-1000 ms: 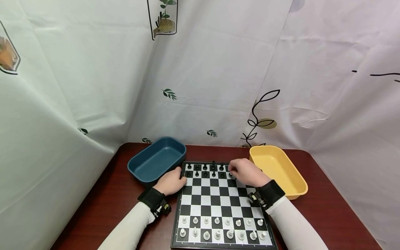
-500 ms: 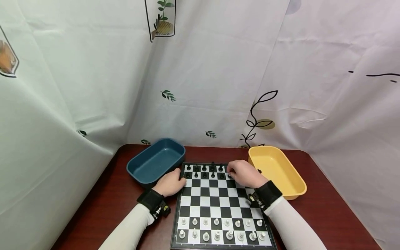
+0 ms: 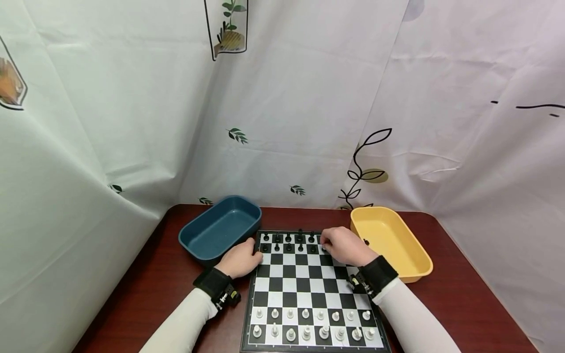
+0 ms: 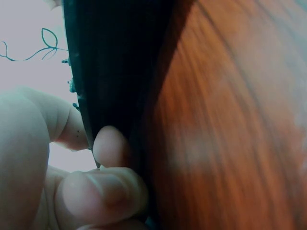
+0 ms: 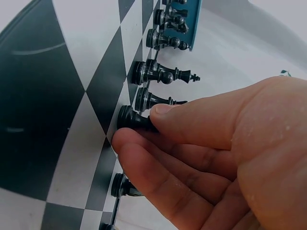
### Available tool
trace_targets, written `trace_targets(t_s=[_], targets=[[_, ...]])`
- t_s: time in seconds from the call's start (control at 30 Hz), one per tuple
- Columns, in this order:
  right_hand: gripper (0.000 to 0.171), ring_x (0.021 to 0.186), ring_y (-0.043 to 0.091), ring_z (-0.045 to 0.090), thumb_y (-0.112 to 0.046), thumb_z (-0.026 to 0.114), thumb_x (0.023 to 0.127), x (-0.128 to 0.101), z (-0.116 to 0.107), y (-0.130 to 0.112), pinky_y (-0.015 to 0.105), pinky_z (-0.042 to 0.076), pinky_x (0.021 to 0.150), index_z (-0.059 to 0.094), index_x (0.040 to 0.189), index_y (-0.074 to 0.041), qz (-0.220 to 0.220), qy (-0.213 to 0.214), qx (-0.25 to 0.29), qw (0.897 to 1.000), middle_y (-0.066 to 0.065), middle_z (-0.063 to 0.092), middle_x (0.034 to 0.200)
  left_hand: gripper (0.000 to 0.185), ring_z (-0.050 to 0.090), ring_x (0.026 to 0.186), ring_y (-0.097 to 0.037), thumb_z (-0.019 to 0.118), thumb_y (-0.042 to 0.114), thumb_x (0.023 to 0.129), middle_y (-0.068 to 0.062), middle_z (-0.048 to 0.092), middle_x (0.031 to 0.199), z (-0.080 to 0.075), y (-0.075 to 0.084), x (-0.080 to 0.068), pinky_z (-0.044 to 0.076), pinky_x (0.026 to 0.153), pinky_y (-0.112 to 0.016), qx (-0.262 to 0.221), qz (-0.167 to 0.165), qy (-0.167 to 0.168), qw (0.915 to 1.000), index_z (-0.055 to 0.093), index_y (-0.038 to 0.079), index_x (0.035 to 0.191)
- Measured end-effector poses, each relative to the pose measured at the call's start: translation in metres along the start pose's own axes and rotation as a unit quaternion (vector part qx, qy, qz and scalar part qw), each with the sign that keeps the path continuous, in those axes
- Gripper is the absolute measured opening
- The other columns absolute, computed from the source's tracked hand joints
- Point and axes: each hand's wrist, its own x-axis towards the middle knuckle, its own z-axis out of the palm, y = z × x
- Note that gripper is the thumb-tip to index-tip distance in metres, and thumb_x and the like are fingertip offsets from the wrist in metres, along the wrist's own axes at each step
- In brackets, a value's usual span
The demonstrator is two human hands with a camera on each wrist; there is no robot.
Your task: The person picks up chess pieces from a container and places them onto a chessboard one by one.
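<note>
A black-and-white chessboard [image 3: 290, 284] lies in the middle of the table, with white chess pieces [image 3: 306, 333] on its near rows and black chess pieces [image 3: 288, 238] on its far rows. My left hand [image 3: 240, 257] grips the board's left edge near the far corner. In the left wrist view, fingers [image 4: 109, 146] rest against the board's dark side [image 4: 115, 62]. Over the far right part of the board, my right hand [image 3: 346, 245] pinches a black pawn [image 5: 128, 118] between thumb and fingers. The pawn's top is hidden by the thumb, while its base shows close over the squares.
A blue tub [image 3: 220, 228] stands behind and left of the board, close beside my left hand. The yellow tub [image 3: 393, 242] is at the right, partly behind my right wrist. Other black pieces [image 5: 165, 74] stand close around the right fingers. A printed cloth [image 3: 291, 98] hangs behind the table.
The head view has shifted very slightly. Both hands keep their places, the left at the board's edge and the right at the pawn.
</note>
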Motion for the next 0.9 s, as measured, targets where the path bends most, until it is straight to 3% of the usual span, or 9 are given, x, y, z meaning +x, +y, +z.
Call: trace_targets(t_s=[0.6,0.9], targets=[[0.006,0.078,0.011,0.06,-0.008,0.083,0.099,-0.002,-0.005,-0.005,0.038,0.055,0.075,0.078,0.101,-0.011,0.008,0.001,-0.007,1.0,-0.003,0.071,0.091,0.042,0.06,0.08,-0.021,0.061,0.027,0.104,-0.007,0.064,0.093,-0.002,0.004,-0.002,0.051,0.079,-0.044,0.002,-0.002,0.0,1.0,0.064,-0.002,0.133],[0.004,0.077,0.011,0.06,-0.008,0.081,0.099,-0.012,-0.034,0.004,0.039,0.055,0.075,0.078,0.1,-0.011,-0.003,0.058,0.008,0.998,-0.004,0.071,0.089,0.043,0.059,0.079,-0.021,0.06,0.028,0.104,-0.007,0.064,0.093,-0.001,0.001,-0.002,0.05,0.078,-0.044,0.001,0.0,-0.001,1.0,0.063,-0.003,0.134]])
